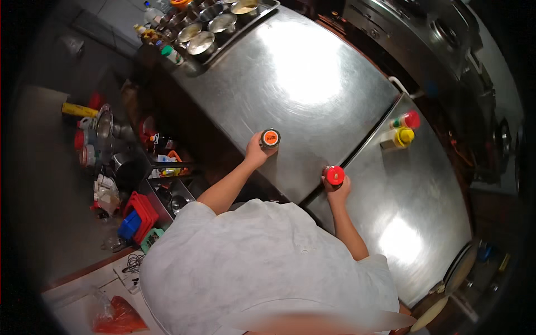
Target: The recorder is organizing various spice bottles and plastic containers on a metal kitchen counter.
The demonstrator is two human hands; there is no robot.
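Note:
My left hand [256, 150] is wrapped around a dark jar [270, 138] whose lid carries an orange label with writing. It is over the near left edge of a stainless steel table [234, 96]. A bottle with a red cap [334, 175] is in my right hand [338, 190], close to the dark seam between the two steel tables. From above, the lids hide most of both containers, and I cannot tell whether their bases touch the steel.
On the right steel table [435, 184] are a yellow-capped bottle [398, 138] and a red-capped container [406, 120]. A metal tray [243, 35] with several steel bowls [202, 43] occupies the far left. Cluttered shelves [167, 167] are to my left, a stove [448, 37] at far right.

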